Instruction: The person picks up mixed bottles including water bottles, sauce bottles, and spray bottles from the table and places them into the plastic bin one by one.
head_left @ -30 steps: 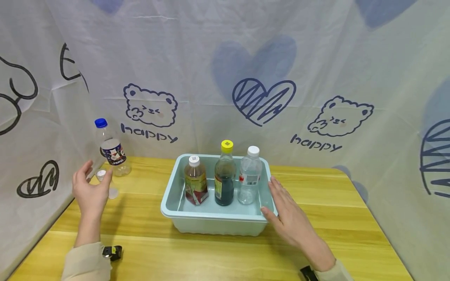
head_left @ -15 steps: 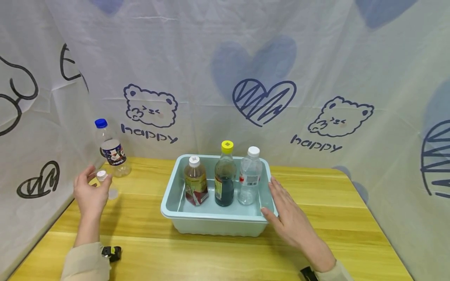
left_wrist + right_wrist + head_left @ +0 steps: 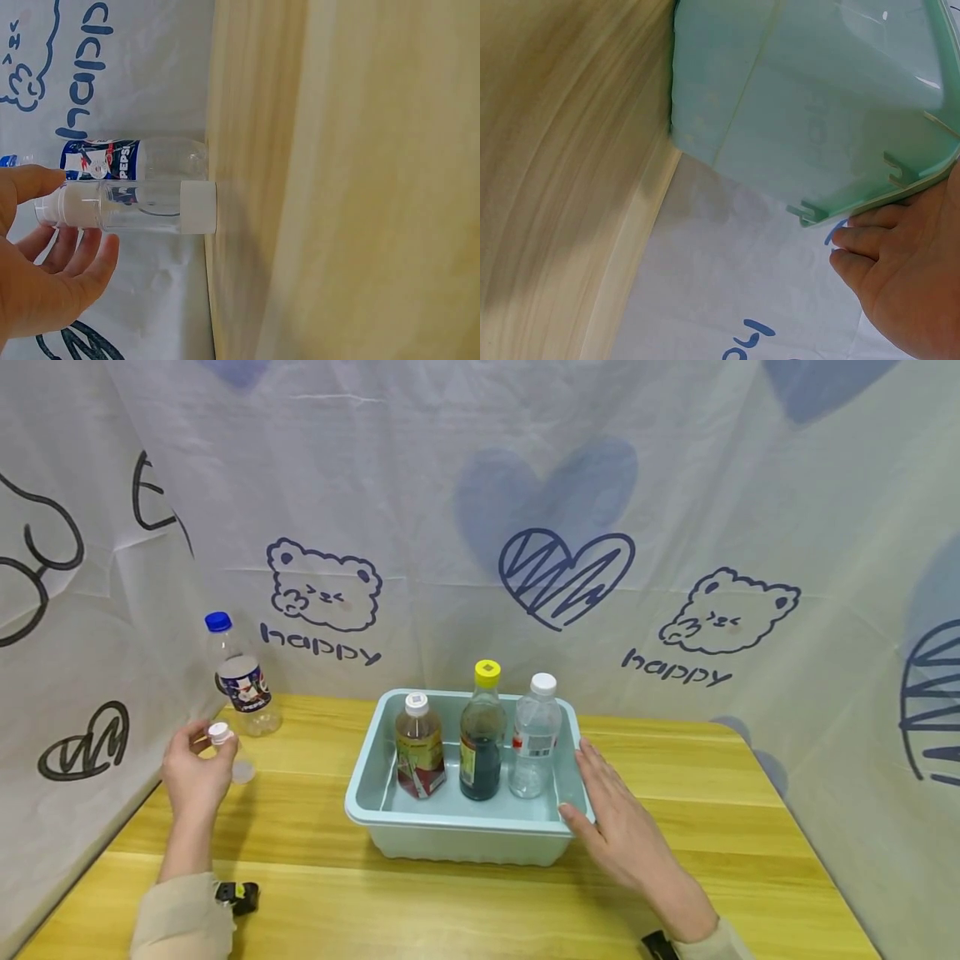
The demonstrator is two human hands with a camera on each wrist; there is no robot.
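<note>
At the far left, my left hand (image 3: 197, 768) curls thumb and fingers around the upper part of a small clear bottle (image 3: 154, 208) with a white top. The bottle stands upright, its white base at the tabletop in the left wrist view. My right hand (image 3: 626, 827) lies with straight fingers along the right rim of a light blue plastic basin (image 3: 468, 843), thumb over the front right corner. Inside the basin stand a brown drink bottle (image 3: 420, 756), a yellow-capped bottle of dark liquid (image 3: 481, 760) and a clear water bottle (image 3: 535, 747).
Just behind the small bottle stands an empty Pepsi bottle (image 3: 243, 685) with a blue cap. The wooden table (image 3: 322, 910) meets a printed cloth (image 3: 450, 568) at its back, and another stretch of cloth runs along the left.
My left hand has moved slightly and its thumb and fingers have closed in around the small bottle's top. The right hand and the basin stay in place.
</note>
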